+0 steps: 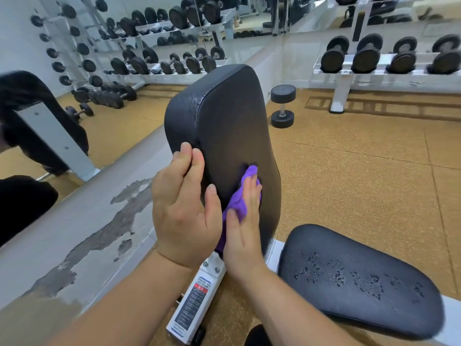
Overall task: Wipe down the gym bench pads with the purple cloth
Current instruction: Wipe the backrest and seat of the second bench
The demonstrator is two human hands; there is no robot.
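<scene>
Purple cloth (238, 203) pinned to back pad (229, 116) under flat R hand (245, 236); L hand (182, 203) beside (open, on edge).

The person's left hand (183, 208) and right hand (245, 221) are bare and kinda chunky, with short trimmed nails. Left forearm (119, 303) and right forearm (287, 303) are bare too, with smooth skin and a crease at the left wrist.
</scene>
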